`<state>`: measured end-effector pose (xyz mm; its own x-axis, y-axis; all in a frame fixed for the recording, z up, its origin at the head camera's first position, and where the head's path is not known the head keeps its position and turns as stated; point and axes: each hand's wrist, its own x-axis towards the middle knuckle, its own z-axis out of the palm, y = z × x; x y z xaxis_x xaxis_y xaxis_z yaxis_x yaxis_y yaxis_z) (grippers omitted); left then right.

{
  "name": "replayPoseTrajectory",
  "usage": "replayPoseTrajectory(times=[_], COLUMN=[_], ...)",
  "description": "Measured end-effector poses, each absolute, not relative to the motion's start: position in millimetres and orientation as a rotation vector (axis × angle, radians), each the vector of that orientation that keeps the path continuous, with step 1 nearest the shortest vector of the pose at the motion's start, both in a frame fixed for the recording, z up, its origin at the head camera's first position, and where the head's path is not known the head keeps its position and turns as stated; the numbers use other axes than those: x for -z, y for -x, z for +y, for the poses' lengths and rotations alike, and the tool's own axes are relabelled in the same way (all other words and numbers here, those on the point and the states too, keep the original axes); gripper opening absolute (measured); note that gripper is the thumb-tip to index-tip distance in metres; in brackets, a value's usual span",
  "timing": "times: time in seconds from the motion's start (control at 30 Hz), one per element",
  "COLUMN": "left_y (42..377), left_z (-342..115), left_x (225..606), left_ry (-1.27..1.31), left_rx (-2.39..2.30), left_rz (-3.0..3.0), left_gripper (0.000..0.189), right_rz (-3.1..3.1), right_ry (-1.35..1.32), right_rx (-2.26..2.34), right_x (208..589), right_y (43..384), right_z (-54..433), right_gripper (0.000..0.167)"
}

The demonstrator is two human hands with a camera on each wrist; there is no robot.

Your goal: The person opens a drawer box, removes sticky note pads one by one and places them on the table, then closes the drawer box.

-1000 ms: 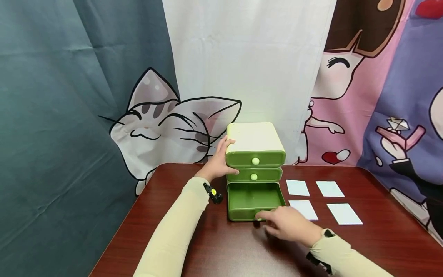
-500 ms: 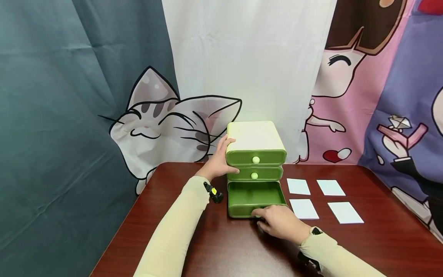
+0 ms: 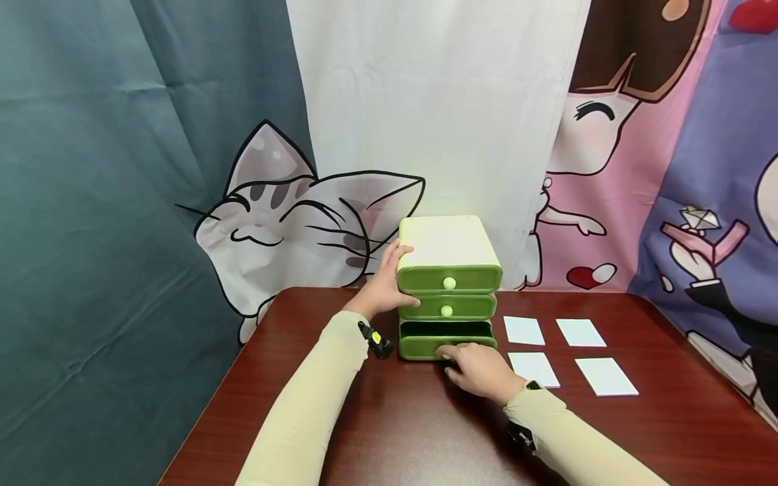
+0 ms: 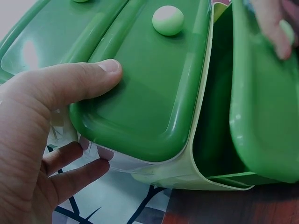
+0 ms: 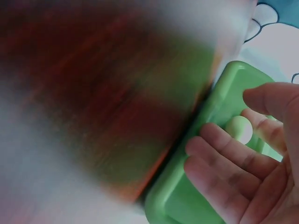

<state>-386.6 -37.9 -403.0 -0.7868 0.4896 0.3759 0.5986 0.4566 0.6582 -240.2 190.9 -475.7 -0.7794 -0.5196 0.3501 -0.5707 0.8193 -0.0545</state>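
Note:
A small cabinet (image 3: pixel 446 241) with a cream shell and three green drawers stands upright on the table. Its top and middle drawers (image 4: pixel 140 93) are closed, while the bottom drawer (image 3: pixel 418 348) sticks out a little and shows a dark gap above its front. My left hand (image 3: pixel 384 287) holds the cabinet's left side, thumb on the middle drawer's front and fingers along the side. With fairly straight fingers, my right hand (image 3: pixel 480 370) touches the bottom drawer's front around its pale round knob (image 5: pixel 239 129). The right thumb is apart from the knob.
Several white square cards (image 3: pixel 533 369) lie on the dark red-brown table (image 3: pixel 401 432) to the cabinet's right. Behind the table hangs a printed cloth (image 3: pixel 358 88) with cartoon figures.
The bottom drawer has slid back into the cabinet most of the way, with my right hand moving away from me along with it. My left hand has stayed on the cabinet.

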Motion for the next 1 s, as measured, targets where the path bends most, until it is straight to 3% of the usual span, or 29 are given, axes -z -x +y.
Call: replayPoseTrajectory(times=[0.43,0.83,1.0], left_y=[386.6,383.2,382.0], left_z=[-38.3,-37.5,-38.1], left_x=[403.5,401.6,404.0], left_ry=[0.986,0.988,0.975], left_rx=[1.204,1.207,1.222], left_rz=[-2.545,-2.557,-2.589], left_gripper=[0.114,0.115,0.119], right_rz=[-2.807,-2.815,-2.891], right_ry=[-0.644,-0.623,-0.745], right_rx=[-0.398,-0.432,-0.479], right_x=[479.8,483.3,474.6], right_y=[268.0,279.5,278.8], right_z=[185.8,186.3,194.0], right_gripper=[0.03,0.033,0.043])
